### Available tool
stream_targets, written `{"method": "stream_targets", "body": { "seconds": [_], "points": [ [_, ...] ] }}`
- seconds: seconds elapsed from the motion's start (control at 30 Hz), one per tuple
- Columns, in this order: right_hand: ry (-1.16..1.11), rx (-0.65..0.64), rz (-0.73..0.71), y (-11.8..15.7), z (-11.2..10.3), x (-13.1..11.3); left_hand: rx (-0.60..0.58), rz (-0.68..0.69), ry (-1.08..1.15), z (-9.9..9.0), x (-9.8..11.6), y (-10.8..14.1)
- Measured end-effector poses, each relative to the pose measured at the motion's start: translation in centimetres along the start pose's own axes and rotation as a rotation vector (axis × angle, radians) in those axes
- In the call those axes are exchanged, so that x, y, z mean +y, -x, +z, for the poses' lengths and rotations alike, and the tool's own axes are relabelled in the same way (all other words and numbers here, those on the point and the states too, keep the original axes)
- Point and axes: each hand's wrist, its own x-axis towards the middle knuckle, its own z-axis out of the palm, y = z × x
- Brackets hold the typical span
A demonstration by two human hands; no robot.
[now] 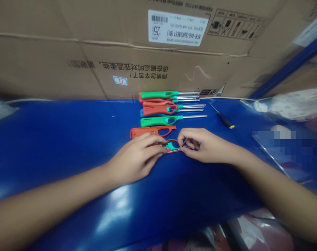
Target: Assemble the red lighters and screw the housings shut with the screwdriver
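Observation:
Both hands meet over an opened lighter half with an orange shell and a turquoise trigger part. My left hand grips its left end, the fingers bent over it. At its right end, the fingertips of my right hand pinch together at the front of the shell; a thin metal piece shows between them, mostly hidden. Just behind lies a loose orange shell half. Beyond it, a green lighter with a metal tube lies flat, and further back are stacked orange lighters and more green ones.
A screwdriver with a dark handle and yellow end lies right of the lighters. A large cardboard box stands along the back of the blue table. Plastic bags lie at the right; a blue bar slants above them.

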Motion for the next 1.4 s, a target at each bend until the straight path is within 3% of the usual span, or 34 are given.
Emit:
{"method": "stream_targets", "body": {
  "seconds": [0.27,0.5,0.77,1.03,1.2,1.4],
  "points": [
    [-0.007,-0.014,-0.035,0.0,0.0,-0.1,0.005,-0.001,0.004,0.1,-0.1,-0.1],
    [0.024,0.005,-0.036,0.0,0.1,0.0,0.080,0.067,-0.140,0.2,0.1,0.3],
    [0.074,0.097,-0.013,-0.2,0.7,-0.4,0.025,0.033,-0.199,-0.2,0.4,0.1],
    [0.057,0.190,0.083,-0.8,1.8,0.1,0.059,0.052,-0.176,-0.3,0.6,0.1],
    [0.041,0.186,0.157,-0.9,2.1,0.0,0.033,0.034,-0.211,-0.3,0.6,0.0],
    [0.056,0.187,0.116,-0.8,2.0,-0.1,0.042,0.075,-0.243,-0.2,0.5,0.0]
  ]
}}
